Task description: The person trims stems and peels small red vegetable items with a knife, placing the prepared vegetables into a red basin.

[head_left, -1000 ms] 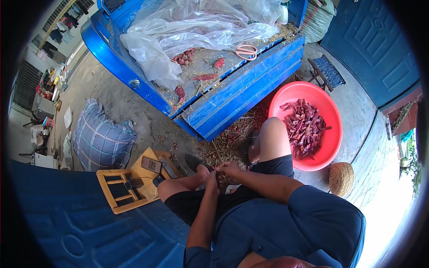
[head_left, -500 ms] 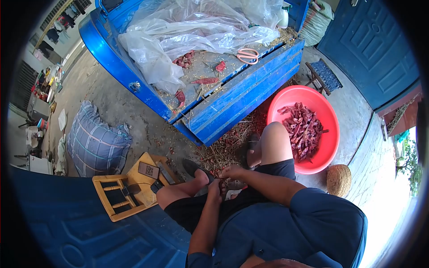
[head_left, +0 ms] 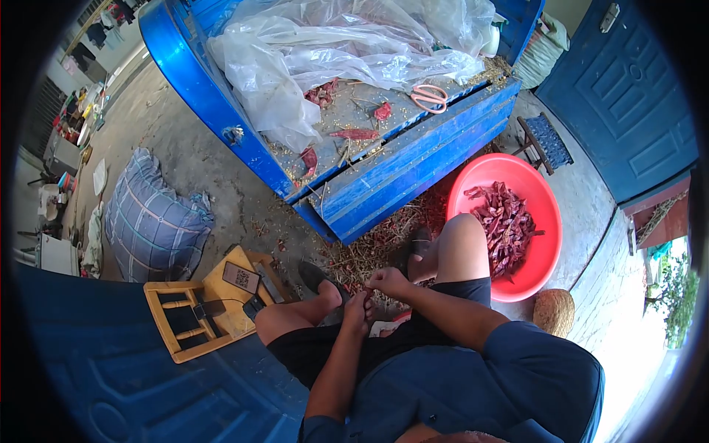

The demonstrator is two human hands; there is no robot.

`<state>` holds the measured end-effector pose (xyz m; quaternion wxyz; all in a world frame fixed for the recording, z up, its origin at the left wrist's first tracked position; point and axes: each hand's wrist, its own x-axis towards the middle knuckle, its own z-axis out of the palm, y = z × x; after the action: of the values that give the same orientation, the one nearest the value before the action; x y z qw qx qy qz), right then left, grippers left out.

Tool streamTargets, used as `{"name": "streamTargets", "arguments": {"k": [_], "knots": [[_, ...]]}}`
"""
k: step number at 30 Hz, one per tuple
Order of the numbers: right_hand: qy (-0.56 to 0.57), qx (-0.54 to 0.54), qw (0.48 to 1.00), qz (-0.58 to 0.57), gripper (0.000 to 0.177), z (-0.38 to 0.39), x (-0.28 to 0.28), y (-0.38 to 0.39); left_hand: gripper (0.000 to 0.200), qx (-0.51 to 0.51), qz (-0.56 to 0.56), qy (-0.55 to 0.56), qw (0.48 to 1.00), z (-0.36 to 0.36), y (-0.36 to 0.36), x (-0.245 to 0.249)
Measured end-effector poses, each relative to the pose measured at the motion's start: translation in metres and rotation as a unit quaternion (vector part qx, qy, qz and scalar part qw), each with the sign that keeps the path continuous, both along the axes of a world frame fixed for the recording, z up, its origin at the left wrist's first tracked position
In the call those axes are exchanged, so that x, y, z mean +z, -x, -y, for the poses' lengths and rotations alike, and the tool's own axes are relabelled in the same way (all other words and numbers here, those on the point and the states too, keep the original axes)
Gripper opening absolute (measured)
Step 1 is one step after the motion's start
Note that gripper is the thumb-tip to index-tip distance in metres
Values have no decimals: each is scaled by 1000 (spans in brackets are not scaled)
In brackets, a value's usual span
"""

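In front of my lap my left hand (head_left: 357, 311) is closed, its fingers curled around what looks like a dried chili pepper (head_left: 368, 292), mostly hidden. My right hand (head_left: 390, 282) meets it there, fingertips pinched at the same spot. To the right of my knee stands a red plastic basin (head_left: 545, 210) holding a heap of dried red chili peppers (head_left: 507, 230). Between my feet the floor is littered with dry stems and red scraps (head_left: 363, 251).
Ahead is a blue truck bed (head_left: 421, 181) carrying plastic sheeting (head_left: 332, 59), pink-handled scissors (head_left: 429, 98) and stray chili peppers. A phone (head_left: 241, 277) rests on a wooden chair (head_left: 181, 325) at left, near a plaid sack (head_left: 159, 221). A small stool (head_left: 545, 140) and woven straw object (head_left: 554, 311) flank the basin.
The view has shifted slightly, so the truck bed and basin sit a little lower and further right. My hands stay together before my lap, the right one raised slightly against the left.
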<state>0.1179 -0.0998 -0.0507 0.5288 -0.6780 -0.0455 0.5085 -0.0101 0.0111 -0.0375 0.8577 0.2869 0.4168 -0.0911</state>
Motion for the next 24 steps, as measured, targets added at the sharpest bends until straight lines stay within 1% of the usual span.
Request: {"name": "streamTargets", "arguments": {"k": [1, 2, 3, 5, 6, 8, 9, 10, 11, 12, 13, 14, 15, 16, 18, 19, 20, 21, 22, 23, 24], "knots": [[29, 56, 990, 128, 24, 0, 20, -4, 14, -1, 5, 22, 1000, 1, -1, 1], [59, 110, 960, 252, 25, 1, 35, -7, 14, -3, 10, 45, 999, 3, -2, 4], [62, 109, 959, 253, 25, 2, 37, -10, 14, -4, 11, 47, 999, 5, -4, 5], [55, 164, 894, 414, 24, 2, 43, -16, 13, -10, 20, 35, 999, 7, -10, 8], [55, 166, 893, 415, 24, 2, 50, -20, 13, -8, 22, 35, 999, 8, -12, 12], [56, 164, 902, 396, 26, -1, 71, -30, 12, 14, 72, 30, 997, 7, -16, 25], [57, 165, 902, 395, 26, -3, 71, -33, 12, 15, 72, 31, 997, 5, -20, 33], [-11, 85, 971, 225, 26, -5, 67, -37, 12, 24, 92, 20, 995, 3, -25, 40], [-79, 2, 996, 44, 26, -7, 62, -38, 12, 33, 111, 9, 993, 0, -28, 44], [-78, 5, 996, 46, 26, -10, 58, -35, 12, 36, 113, 10, 993, -3, -28, 41], [-74, -88, 989, -94, 25, -13, 53, -31, 11, 34, 122, -1, 992, -6, -31, 38], [-67, -181, 953, -232, 24, -15, 49, -25, 10, 32, 128, -13, 991, -7, -32, 35], [-79, -208, 929, -295, 20, -13, 31, -20, 10, 35, 129, -11, 991, -6, -30, 33], [-78, -206, 930, -295, 20, -10, 26, -15, 10, 28, 124, -8, 992, -7, -27, 33], [-60, -145, 971, -183, 22, -6, 20, -11, 10, 25, 119, -7, 993, -6, -24, 32], [-59, -144, 970, -187, 22, -4, 29, -12, 10, 30, 93, 12, 995, -2, -20, 32], [-20, 24, 997, 66, 21, 0, 38, -19, 10, 32, 67, 32, 997, 1, -16, 31], [21, 192, 930, 314, 21, 3, 53, -32, 10, 32, 65, 34, 997, 4, -16, 31], [25, 191, 932, 307, 21, 7, 65, -39, 10, 7, 76, 21, 997, 7, -11, 30], [-44, 288, 868, 401, 16, 7, 77, -49, 10, -16, 89, 7, 996, 9, -9, 30], [-115, 380, 777, 488, 16, 3, 93, -63, 10, -35, 106, -10, 994, 8, -13, 30]]}}
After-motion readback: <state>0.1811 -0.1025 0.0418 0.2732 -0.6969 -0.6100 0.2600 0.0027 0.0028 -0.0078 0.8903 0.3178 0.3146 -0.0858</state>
